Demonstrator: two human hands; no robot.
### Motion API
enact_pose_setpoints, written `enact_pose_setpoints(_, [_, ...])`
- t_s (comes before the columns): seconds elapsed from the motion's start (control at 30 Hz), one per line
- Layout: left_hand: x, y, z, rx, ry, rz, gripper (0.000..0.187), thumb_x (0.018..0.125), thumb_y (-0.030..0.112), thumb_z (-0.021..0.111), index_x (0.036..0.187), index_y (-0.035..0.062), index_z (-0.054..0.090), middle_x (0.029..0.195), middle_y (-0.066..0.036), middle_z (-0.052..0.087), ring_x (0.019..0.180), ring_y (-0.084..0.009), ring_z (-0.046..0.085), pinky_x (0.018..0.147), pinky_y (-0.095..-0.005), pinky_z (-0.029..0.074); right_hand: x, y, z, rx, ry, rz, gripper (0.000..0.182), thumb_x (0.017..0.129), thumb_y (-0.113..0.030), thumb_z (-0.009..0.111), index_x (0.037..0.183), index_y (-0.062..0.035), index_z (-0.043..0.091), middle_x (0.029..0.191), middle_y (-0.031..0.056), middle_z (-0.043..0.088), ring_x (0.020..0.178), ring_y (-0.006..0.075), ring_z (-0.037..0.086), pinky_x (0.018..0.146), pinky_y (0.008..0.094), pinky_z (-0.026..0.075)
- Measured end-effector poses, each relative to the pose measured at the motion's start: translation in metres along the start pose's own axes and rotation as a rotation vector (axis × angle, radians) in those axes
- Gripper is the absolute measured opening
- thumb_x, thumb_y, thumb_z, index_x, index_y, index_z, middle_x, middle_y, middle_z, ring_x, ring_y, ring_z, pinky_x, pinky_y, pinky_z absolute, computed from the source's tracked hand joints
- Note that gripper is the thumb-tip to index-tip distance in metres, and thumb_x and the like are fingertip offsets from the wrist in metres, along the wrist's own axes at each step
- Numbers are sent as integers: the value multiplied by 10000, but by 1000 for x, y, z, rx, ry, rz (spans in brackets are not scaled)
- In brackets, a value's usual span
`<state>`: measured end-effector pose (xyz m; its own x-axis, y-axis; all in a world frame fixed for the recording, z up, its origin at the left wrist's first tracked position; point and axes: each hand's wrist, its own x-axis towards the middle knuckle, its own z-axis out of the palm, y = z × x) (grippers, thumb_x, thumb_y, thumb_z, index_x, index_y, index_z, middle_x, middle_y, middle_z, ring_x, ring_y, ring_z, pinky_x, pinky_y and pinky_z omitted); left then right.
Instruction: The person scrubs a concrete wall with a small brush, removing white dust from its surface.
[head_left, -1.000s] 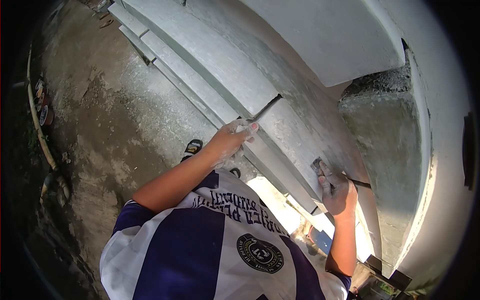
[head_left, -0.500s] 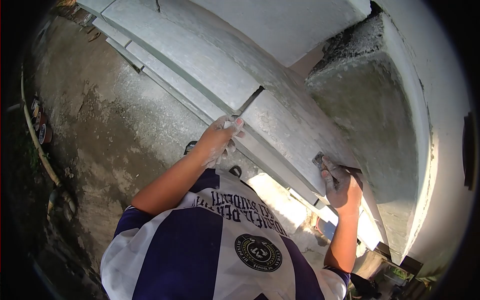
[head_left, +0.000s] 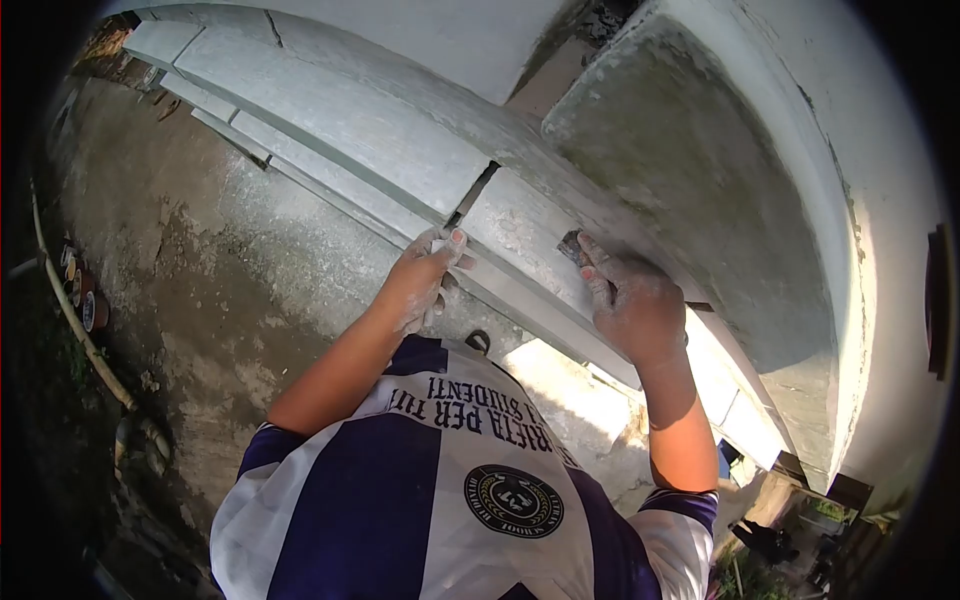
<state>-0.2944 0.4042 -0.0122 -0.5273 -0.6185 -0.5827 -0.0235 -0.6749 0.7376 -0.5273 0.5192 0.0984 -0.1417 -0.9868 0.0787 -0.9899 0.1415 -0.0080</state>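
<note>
Grey slab (head_left: 545, 265): just right of the dark gap (head_left: 475, 192), with a rough whitish patch (head_left: 510, 232) on its upper face.
Dark flat piece (head_left: 571, 247): at the slab's upper face, right of the patch; whether it touches the surface cannot be told.
Right hand (head_left: 640, 308): grasping the dark piece between thumb and fingers by its near end, probably so the far part stays exposed and the fingers clear the surface.
Left hand (head_left: 415, 278): fingers bent and dusty, thumb beside the slab's near edge below the gap; probably there to steady the reach. Whether it grips a small pale bit cannot be told.
Second slab (head_left: 330, 120): left of the gap, running away to the far left.
Ground (head_left: 180, 240): worn and mottled, with a pale hose (head_left: 75, 312) along the left.
Change: the right hand and dark piece are nearer the gap than in the earlier frame; the left hand remains beside it, and the view has shifted.
</note>
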Motion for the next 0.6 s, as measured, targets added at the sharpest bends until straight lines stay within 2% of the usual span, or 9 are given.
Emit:
enact_pose_setpoints(0.1, [-1,1,-2,7,-12,-3,480,985,504,567,1191,75,508,1000,-90,640,637,-96,537,408,-214,385,-6,-5,-11,78,48,18,293,869,-311,669,1129,-206,756,1130,75,704,1017,285,647,914,417,498])
enact_pose_setpoints(0.3, [-1,2,-3,22,-27,-21,495,976,517,575,1215,90,501,999,-89,644,647,-101,538,438,-225,390,27,-41,-13,-1,-40,98,325,855,-263,674,1170,-226,743,1127,70,711,1029,282,650,922,400,505])
enact_pose_setpoints(0.4, [1,-1,-4,29,-23,-23,492,975,521,577,1223,103,497,994,-80,642,656,-100,539,443,-222,389,29,-44,-14,-53,-2,59,337,858,-249,674,1189,-238,734,1151,50,708,1033,282,649,927,399,506])
enact_pose_setpoints(0.47, [5,-5,-5,-2,-46,-3,494,973,525,578,1228,110,495,985,-72,640,663,-99,539,453,-223,391,29,-42,-20,-28,-71,85,335,860,-256,674,1189,-240,735,1177,52,700,1042,291,643,930,409,503])
enact_pose_setpoints(0.53, [1,-1,-4,0,-67,-12,510,967,537,579,1224,105,491,975,-71,634,664,-102,539,462,-228,393,25,-35,-24,-5,-80,77,337,876,-282,666,1209,-268,718,1108,85,699,991,314,649,878,422,518])
enact_pose_setpoints(0.6, [-1,2,-5,2,-74,-21,530,960,553,581,1223,103,486,967,-69,628,664,-106,540,470,-233,394,15,-21,-16,26,-37,18,344,907,-327,649,1250,-322,685,945,150,705,879,351,666,772,439,549])
